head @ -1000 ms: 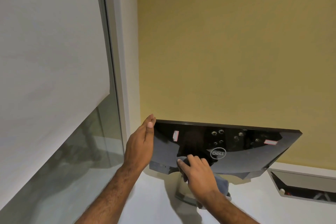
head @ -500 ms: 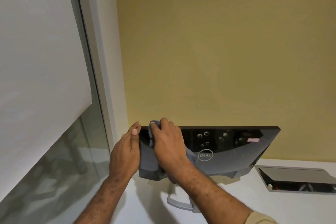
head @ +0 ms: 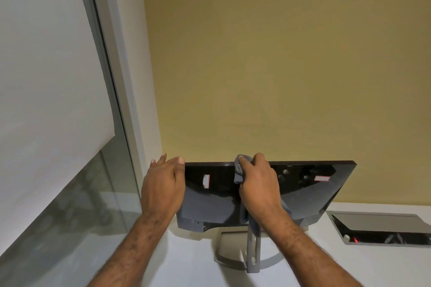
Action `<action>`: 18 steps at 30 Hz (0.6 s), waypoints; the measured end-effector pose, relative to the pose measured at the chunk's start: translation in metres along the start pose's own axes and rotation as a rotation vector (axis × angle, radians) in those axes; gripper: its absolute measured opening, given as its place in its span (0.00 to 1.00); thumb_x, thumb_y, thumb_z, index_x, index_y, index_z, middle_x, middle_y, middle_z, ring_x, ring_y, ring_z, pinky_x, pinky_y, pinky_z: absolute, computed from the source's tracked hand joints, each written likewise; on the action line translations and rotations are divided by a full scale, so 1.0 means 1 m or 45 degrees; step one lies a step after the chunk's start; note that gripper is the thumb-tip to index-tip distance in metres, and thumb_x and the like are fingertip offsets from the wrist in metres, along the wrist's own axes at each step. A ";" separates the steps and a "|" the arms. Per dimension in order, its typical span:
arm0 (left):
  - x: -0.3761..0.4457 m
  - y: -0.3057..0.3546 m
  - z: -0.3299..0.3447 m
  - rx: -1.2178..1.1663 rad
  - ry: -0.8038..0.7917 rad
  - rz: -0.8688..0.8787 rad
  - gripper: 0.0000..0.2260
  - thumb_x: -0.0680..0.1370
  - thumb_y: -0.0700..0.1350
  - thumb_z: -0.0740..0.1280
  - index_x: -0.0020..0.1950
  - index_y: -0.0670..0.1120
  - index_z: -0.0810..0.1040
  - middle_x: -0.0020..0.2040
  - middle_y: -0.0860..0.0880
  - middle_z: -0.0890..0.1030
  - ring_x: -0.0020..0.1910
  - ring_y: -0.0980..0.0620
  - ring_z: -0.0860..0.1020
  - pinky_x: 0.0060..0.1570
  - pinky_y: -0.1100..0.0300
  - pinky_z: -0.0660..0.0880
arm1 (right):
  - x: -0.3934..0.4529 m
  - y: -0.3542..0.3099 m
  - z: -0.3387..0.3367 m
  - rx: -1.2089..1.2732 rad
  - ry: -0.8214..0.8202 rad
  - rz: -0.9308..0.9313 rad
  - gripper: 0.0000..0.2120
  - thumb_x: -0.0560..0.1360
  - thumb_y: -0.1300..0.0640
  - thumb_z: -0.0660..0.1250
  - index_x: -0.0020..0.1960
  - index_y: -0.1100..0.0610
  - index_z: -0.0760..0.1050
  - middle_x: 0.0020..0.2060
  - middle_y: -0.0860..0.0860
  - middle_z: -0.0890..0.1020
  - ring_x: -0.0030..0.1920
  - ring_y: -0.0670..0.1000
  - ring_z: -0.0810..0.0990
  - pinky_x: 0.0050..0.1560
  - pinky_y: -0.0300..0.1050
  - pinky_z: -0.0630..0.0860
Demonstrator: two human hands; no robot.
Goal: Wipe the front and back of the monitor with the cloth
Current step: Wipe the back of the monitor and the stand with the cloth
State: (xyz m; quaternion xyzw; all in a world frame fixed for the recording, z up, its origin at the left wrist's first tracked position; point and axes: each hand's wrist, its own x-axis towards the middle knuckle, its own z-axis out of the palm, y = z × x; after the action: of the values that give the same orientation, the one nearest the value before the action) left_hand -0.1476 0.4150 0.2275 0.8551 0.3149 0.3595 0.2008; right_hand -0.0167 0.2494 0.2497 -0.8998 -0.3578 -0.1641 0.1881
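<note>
The black monitor (head: 303, 193) stands on a white desk with its glossy back towards me, on a grey stand (head: 253, 251). My left hand (head: 163, 186) grips the monitor's left edge near the top corner, thumb on the back. My right hand (head: 258, 186) holds a grey cloth (head: 240, 170) pressed on the back panel at the top edge, near the middle. Part of the cloth hangs below my wrist. The screen side is hidden.
A yellow wall (head: 279, 65) rises right behind the monitor. On the left are a white roller blind (head: 46, 77) and a glass pane (head: 81, 205). An open cable hatch (head: 382, 228) is set into the white desk (head: 186, 263) at the right.
My right hand has slid the cloth rightwards along the monitor's top edge, after moving up from the lower back. My left hand stays on the left edge.
</note>
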 end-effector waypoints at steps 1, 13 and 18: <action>0.000 0.006 0.001 -0.021 -0.007 0.031 0.30 0.84 0.60 0.44 0.59 0.47 0.83 0.65 0.50 0.81 0.74 0.50 0.69 0.77 0.52 0.59 | -0.001 0.000 0.001 0.015 0.000 -0.008 0.24 0.74 0.59 0.67 0.69 0.55 0.71 0.52 0.53 0.71 0.48 0.54 0.72 0.47 0.49 0.74; -0.008 0.038 0.037 -0.035 -0.195 0.268 0.27 0.83 0.58 0.46 0.71 0.48 0.76 0.70 0.52 0.77 0.74 0.55 0.67 0.77 0.59 0.55 | -0.020 0.003 0.021 -0.085 0.171 0.065 0.23 0.79 0.44 0.60 0.73 0.45 0.65 0.63 0.55 0.70 0.49 0.56 0.71 0.47 0.55 0.70; -0.005 0.026 0.031 -0.056 -0.135 0.255 0.25 0.83 0.56 0.48 0.69 0.48 0.78 0.68 0.51 0.78 0.73 0.54 0.70 0.76 0.59 0.56 | -0.009 -0.012 0.021 -0.086 0.032 0.038 0.29 0.76 0.53 0.65 0.74 0.45 0.60 0.64 0.56 0.67 0.49 0.57 0.71 0.49 0.55 0.69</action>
State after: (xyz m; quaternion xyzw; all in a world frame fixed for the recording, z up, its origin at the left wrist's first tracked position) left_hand -0.1165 0.3893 0.2196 0.8955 0.2091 0.3389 0.1988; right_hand -0.0278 0.2618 0.2305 -0.9088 -0.3361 -0.1846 0.1647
